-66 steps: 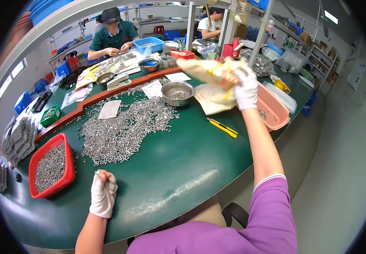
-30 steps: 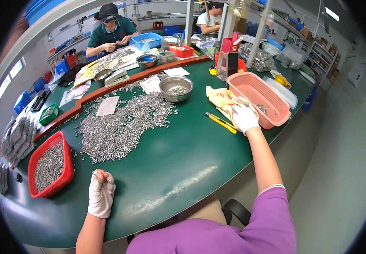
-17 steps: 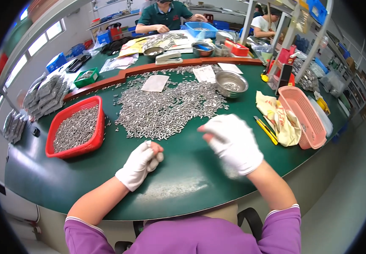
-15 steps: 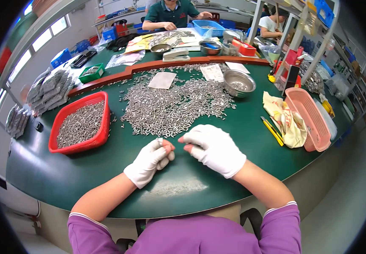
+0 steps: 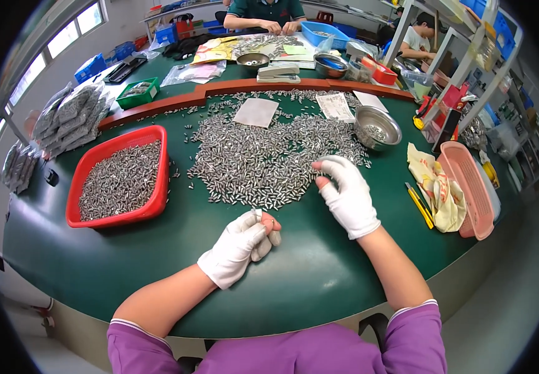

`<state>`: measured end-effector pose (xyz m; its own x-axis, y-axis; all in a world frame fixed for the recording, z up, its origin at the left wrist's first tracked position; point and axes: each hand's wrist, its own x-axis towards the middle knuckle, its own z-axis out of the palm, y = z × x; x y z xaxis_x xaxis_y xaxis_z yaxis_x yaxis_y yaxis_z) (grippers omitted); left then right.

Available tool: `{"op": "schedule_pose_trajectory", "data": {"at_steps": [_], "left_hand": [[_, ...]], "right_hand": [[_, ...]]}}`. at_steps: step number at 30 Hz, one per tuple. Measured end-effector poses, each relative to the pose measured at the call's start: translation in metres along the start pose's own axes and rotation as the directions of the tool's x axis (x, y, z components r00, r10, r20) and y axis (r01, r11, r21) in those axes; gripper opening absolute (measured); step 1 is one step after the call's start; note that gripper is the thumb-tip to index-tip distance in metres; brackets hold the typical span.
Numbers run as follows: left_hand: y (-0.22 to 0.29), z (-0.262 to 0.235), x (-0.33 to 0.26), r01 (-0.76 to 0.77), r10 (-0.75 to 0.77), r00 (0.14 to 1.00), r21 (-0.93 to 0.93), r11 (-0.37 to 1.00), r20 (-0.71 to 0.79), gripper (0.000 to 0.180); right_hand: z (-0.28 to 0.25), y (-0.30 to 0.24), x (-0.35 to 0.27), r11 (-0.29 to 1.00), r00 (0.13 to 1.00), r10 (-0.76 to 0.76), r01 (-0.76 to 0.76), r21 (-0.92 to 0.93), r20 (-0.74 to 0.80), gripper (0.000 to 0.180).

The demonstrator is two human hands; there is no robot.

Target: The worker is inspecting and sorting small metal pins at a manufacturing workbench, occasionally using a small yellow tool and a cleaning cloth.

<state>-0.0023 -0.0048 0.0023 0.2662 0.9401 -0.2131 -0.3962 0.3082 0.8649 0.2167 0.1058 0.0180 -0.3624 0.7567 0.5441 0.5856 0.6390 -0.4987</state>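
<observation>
A broad heap of small silvery metal pieces (image 5: 251,168) covers the middle of the green table. My left hand (image 5: 235,246), in a white glove with bare thumb and fingertip, is closed in a pinch just in front of the heap. Whatever sits between those fingertips is too small to make out. My right hand (image 5: 347,198), gloved the same way, reaches to the heap's right front edge. Its thumb and forefinger are apart, and nothing shows between them. A red basket (image 5: 163,177) full of similar pieces stands left of the heap.
A steel bowl (image 5: 378,128) holding some pieces stands right of the heap. Farther right lie a yellow cutter knife (image 5: 420,207), a yellow cloth (image 5: 447,209) and a pink basket (image 5: 474,215). Beyond a raised brown ledge (image 5: 232,87), a co-worker's hands (image 5: 282,27) are busy.
My right hand has moved forward and right, away from my left, to the heap's edge. My left hand stays pinched. The head view has shifted slightly.
</observation>
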Motion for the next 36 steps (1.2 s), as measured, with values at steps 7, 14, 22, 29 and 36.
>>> {"op": "schedule_pose_trajectory", "data": {"at_steps": [7, 14, 22, 29, 36], "left_hand": [[-0.003, 0.0, 0.006, -0.023, 0.026, 0.999, -0.077, 0.997, 0.044, 0.028], [-0.001, -0.002, 0.004, 0.008, -0.001, 0.998, -0.103, 0.995, 0.065, 0.027], [0.002, 0.002, 0.004, 0.026, -0.024, 0.998, -0.046, 0.999, 0.054, 0.026], [-0.004, -0.002, 0.004, -0.006, 0.01, 0.994, -0.037, 0.999, 0.11, 0.026], [-0.002, 0.002, 0.006, 0.066, -0.071, 0.99, 0.044, 0.997, 0.118, 0.021]], "right_hand": [[0.045, 0.067, 0.058, 0.967, 0.99, -0.013, 0.047, -0.251, 0.137, 0.053], [0.065, 0.051, 0.067, 0.973, 0.966, -0.028, 0.085, -0.213, 0.258, 0.04], [0.054, 0.018, 0.035, 0.959, 0.923, -0.25, 0.277, -0.052, 0.293, 0.036], [0.042, 0.054, 0.087, 0.987, 0.98, -0.162, 0.162, 0.011, 0.118, 0.031], [0.073, 0.106, 0.119, 0.964, 0.966, 0.125, -0.064, -0.26, 0.227, 0.042]]}}
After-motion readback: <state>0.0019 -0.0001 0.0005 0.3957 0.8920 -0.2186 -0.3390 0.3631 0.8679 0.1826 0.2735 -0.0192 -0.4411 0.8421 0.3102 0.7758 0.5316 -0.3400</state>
